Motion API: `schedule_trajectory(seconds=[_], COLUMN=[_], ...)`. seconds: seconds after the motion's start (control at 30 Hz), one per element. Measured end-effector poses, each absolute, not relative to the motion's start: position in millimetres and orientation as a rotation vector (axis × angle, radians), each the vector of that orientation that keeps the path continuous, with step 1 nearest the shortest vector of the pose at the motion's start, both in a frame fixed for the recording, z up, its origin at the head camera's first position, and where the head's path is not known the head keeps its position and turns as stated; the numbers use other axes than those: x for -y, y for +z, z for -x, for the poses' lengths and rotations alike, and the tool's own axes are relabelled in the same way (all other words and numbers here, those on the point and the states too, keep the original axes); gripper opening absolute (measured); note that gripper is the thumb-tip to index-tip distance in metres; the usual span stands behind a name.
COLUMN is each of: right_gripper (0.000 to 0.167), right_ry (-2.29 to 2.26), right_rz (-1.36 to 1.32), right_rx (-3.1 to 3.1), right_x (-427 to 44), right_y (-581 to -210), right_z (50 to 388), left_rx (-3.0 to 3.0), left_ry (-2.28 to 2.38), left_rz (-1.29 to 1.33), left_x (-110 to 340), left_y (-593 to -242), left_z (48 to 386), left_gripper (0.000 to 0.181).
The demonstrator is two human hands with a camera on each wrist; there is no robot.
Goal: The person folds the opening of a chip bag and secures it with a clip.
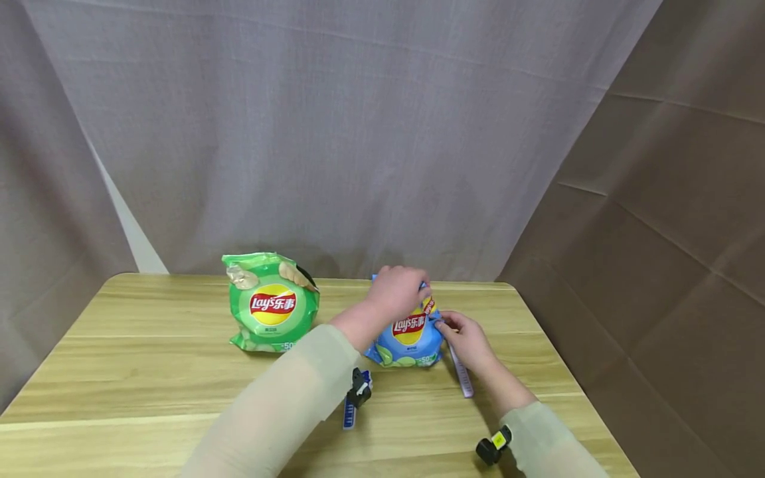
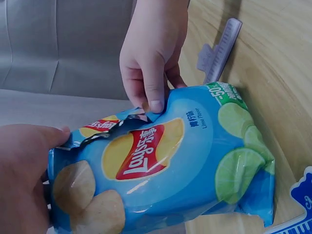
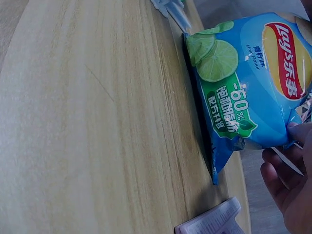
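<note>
Nearest the camera, the left sleeve [image 1: 287, 405] slants across, and there's the blue bag [image 1: 408, 332], right of centre, its base seemingly on the tabletop [image 1: 149, 378]! The left hand [image 1: 397, 292] has its grip clamped on the upper edge; the right hand's [image 1: 470, 340] grip pinches the side edge, thumb to the front. The flap up top is torn or folded; I can't tell which. Here, I'd say, good work calls for a light pinch on the film, the belly unsqueezed, the mouth up and both hands pulling evenly; a hard tug could split the side. Just beside the right hand lies a lilac strip [image 1: 463, 380]; a blue strip [image 1: 349, 415] sits partly hidden by the left wrist's camera [image 1: 359, 388]. Left of them stands the green bag [image 1: 275, 305]. Pale wood grain underneath, grey curtain [image 1: 358, 133] behind, brown cloth [image 1: 675, 265] walling the right!
</note>
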State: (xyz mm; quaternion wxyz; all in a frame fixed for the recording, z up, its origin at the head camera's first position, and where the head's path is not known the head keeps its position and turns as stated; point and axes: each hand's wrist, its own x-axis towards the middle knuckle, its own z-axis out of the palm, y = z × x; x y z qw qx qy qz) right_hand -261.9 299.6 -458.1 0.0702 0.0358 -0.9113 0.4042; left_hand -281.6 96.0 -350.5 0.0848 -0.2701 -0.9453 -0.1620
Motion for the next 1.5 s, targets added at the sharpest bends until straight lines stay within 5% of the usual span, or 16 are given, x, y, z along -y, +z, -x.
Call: schedule_trajectory(seconds=[0.57, 0.77, 1.5], right_gripper=[0.019, 0.018, 0.034], right_ry=[1.136, 1.134, 1.218], right_rz=[-0.140, -0.159, -0.165], right_rx=[2.740, 2.735, 2.738], right_x=[-295.5, -296.6, -298.1], right_y=[-450.9, -451.9, -456.9], right_z=[260.0, 257.3, 255.4], left_rx=[2.757, 2.836, 2.759], left_ry=[-0.427, -0.397, -0.512], left_rz=[0.876, 0.821, 0.862], left_x=[-82.2, -77.9, -71.2], left_y=[-348.6, -349.4, -361.3], left_z=[280.2, 277.5, 279.8], left_gripper=[0.020, 0.037, 0.032])
